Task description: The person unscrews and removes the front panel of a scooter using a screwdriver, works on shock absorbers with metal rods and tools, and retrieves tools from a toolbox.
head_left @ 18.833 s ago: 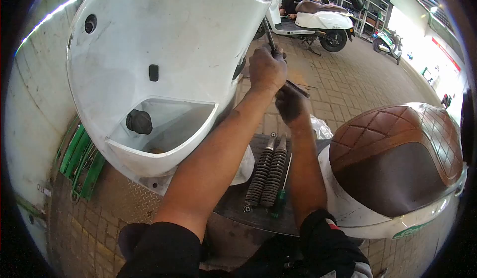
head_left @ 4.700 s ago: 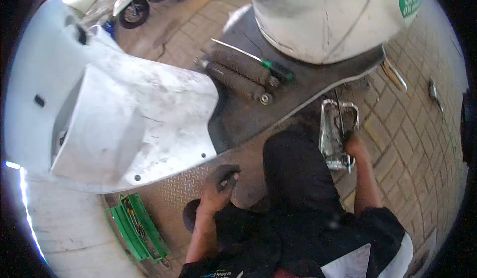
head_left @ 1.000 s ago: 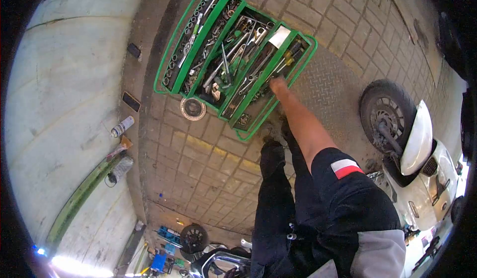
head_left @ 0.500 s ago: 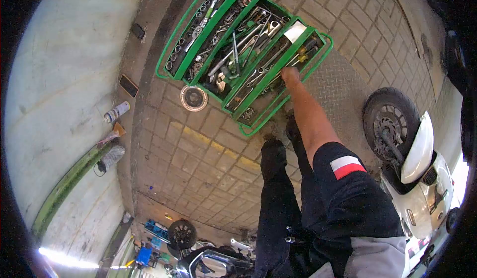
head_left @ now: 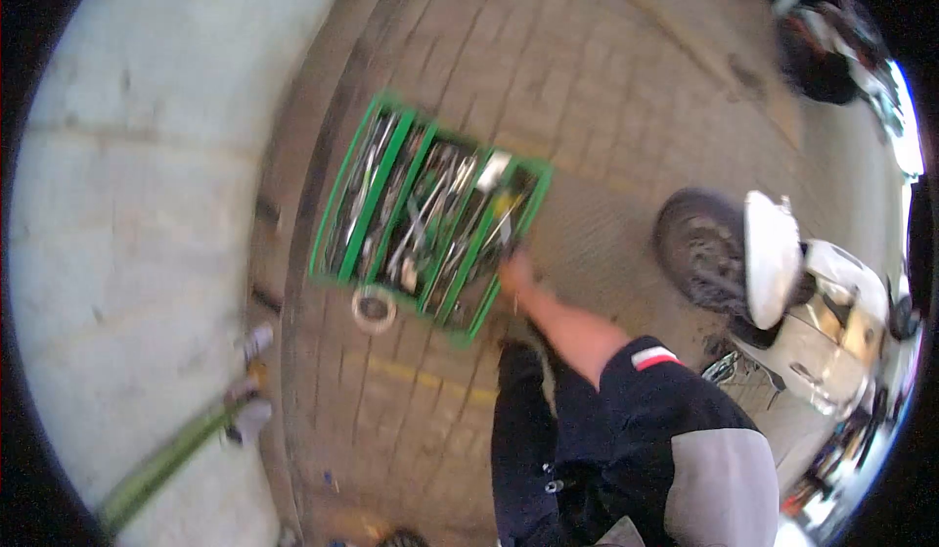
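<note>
My right hand [head_left: 515, 271] is over the near right edge of an open green toolbox [head_left: 364, 200], beside its outermost tray. Motion smears its fingers, and whether anything is between them cannot be made out. Metal wrenches and other hand tools fill the long trays, with a white piece [head_left: 492, 171] near the top and something yellow [head_left: 504, 205] in the right tray. My left hand is out of view.
A round ring-shaped part [head_left: 374, 309] lies on the brick floor by the toolbox. To the right is a white scooter [head_left: 827, 337] with its wheel [head_left: 696, 250]. A pale wall [head_left: 147, 224] runs along the left, with a green rail [head_left: 161, 474] and a can [head_left: 258, 340].
The head view has shifted and blurred, so the toolbox appears smaller and lower. My right hand stays at its right side, now by the outer edge. More vehicles show at the upper right.
</note>
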{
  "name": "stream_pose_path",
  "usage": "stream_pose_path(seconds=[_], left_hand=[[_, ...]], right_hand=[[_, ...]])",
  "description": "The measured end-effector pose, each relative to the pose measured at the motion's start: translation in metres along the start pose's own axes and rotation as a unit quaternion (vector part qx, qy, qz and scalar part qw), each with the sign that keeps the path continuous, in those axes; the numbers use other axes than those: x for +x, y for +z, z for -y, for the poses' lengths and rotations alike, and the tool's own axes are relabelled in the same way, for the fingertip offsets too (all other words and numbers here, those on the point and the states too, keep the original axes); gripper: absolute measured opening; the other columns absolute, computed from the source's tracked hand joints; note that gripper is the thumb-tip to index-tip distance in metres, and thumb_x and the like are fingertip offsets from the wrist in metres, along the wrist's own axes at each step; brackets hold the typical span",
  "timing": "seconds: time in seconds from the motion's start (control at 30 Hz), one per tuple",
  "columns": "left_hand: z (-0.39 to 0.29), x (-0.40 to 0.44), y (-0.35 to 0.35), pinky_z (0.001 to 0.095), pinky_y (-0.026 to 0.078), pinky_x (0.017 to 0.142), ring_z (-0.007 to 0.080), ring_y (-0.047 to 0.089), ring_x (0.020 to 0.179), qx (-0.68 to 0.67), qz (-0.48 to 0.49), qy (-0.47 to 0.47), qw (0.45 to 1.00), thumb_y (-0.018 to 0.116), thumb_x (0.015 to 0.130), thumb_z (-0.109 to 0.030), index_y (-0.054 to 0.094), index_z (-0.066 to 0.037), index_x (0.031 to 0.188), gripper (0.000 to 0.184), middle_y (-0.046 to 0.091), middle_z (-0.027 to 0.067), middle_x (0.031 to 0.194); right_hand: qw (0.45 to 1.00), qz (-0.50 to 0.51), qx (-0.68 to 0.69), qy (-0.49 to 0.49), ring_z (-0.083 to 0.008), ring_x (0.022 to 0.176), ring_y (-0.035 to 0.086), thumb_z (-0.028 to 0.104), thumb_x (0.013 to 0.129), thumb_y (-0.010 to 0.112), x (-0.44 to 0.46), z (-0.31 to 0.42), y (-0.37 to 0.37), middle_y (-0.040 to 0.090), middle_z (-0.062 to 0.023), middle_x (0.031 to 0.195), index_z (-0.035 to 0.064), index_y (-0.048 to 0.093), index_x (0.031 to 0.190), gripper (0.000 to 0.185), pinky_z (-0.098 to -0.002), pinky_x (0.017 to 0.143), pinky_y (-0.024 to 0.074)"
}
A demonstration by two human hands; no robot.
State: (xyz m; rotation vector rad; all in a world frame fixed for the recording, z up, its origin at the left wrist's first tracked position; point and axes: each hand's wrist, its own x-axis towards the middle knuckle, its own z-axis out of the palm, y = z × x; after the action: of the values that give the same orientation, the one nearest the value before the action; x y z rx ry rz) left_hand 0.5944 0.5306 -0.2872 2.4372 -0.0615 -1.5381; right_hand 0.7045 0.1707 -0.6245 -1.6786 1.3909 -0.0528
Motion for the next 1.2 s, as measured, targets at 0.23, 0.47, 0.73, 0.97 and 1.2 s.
stream_pose_path(seconds=[0.23,0.47,0.73,0.97,1.2], left_hand=[[-0.152,0.027,-0.076,0.0436,0.05,0.087,0.0361,0.064,0.098,0.226,0.021,0.315,0.922,0.065,0.086,-0.038,0.07,-0.009,0.108,0.037,0.067,0.0172,0.104],[-0.295,-0.063,-0.08,0.0434,0.05,0.086,0.0357,0.064,0.096,0.368,0.068,0.491,0.787,0.066,0.085,-0.039,0.071,-0.009,0.107,0.037,0.068,0.0168,0.102],[-0.395,-0.109,-0.05,0.0425,0.052,0.081,0.0361,0.066,0.088,0.39,0.097,0.583,0.706,0.064,0.086,-0.047,0.073,-0.009,0.101,0.043,0.07,0.0169,0.092],[-0.454,-0.149,-0.002,0.0396,0.051,0.085,0.032,0.067,0.096,0.409,0.165,0.555,0.705,0.063,0.086,-0.052,0.072,-0.008,0.107,0.05,0.07,0.0166,0.1],[-0.494,-0.19,-0.001,0.0385,0.05,0.085,0.0316,0.068,0.094,0.47,0.224,0.469,0.714,0.062,0.086,-0.055,0.069,-0.001,0.111,0.059,0.07,0.0183,0.099]], right_hand=[[0.85,0.408,-0.239,-0.233,-0.0403,0.084,0.064,0.019,0.08,0.058,-0.208,0.119,-0.246,0.066,-0.0251,0.093,-0.0027,0.066,0.093,0.027,-0.0481,0.074,0.0499],[0.858,0.357,-0.22,-0.296,-0.0418,0.097,0.061,0.027,0.089,0.056,-0.318,0.147,-0.445,0.064,-0.0261,0.101,0.0005,0.063,0.109,0.034,-0.0491,0.082,0.0474],[0.973,0.133,-0.107,-0.158,-0.0435,0.098,0.06,0.043,0.094,0.051,-0.409,0.114,-0.605,0.064,-0.0249,0.104,0.0017,0.064,0.112,0.047,-0.05,0.083,0.0465],[0.996,0.041,-0.049,-0.067,-0.0408,0.097,0.06,0.045,0.095,0.051,-0.437,0.07,-0.663,0.065,-0.0212,0.104,0.0076,0.064,0.113,0.043,-0.0475,0.085,0.0465],[0.996,-0.012,-0.066,-0.061,-0.0399,0.095,0.061,0.046,0.095,0.05,-0.451,0.084,-0.695,0.067,-0.0181,0.103,0.0118,0.066,0.112,0.042,-0.0471,0.082,0.0468]])
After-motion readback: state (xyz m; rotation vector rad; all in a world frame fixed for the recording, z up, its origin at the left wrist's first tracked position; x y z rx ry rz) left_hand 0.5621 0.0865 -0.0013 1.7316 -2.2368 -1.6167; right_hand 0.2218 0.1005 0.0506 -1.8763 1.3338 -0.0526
